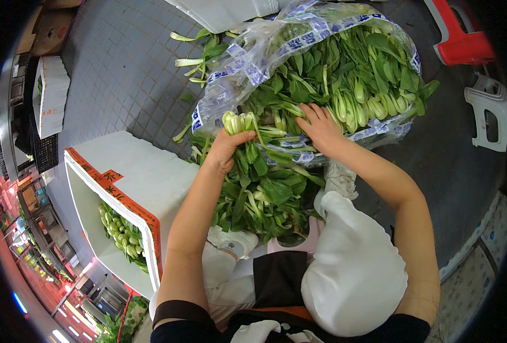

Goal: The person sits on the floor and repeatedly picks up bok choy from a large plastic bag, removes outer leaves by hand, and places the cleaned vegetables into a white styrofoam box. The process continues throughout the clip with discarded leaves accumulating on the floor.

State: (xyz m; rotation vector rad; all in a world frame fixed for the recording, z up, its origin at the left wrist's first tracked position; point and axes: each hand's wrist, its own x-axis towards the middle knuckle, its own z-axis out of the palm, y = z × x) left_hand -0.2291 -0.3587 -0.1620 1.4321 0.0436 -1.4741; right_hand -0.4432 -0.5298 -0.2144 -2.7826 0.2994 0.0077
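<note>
My left hand is closed round a small bunch of bok choy, its pale stem ends pointing up and its leaves hanging below. To its right, my right hand reaches over the front of a big clear plastic bag with blue print. Its fingers are stretched out and touch the greens there; their tips are partly hidden among stems. More bok choy fills the open bag, stems toward me on the right side. Below my hands lies a heap of loose leafy greens, between my feet.
A white foam box with orange tape lies at the left, holding several bok choy. Stray stalks lie on the tiled floor. A red stool and a white stool stand at the right.
</note>
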